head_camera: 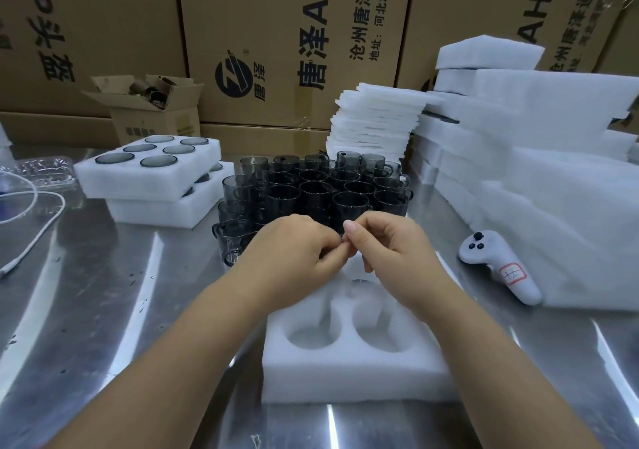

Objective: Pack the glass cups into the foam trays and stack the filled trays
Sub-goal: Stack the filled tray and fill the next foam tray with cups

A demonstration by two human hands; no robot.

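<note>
An empty white foam tray (345, 372) with round pockets lies on the steel table right in front of me. Above its far end my left hand (294, 244) and my right hand (390, 244) meet, fingers curled and fingertips touching each other. I see nothing held between them. Just behind the hands stands a tight cluster of several dark smoky glass cups (314, 189) with handles. At the left, a filled foam tray (148, 172) with cups in its pockets sits skewed on top of another filled tray (159, 213).
Tall stacks of white foam pieces (377, 120) and foam trays (536, 172) stand at the back right. A white controller (498, 265) lies right of the tray. A white cable (41, 227), a clear plastic blister (45, 172) and an open cardboard box (148, 110) sit at the left.
</note>
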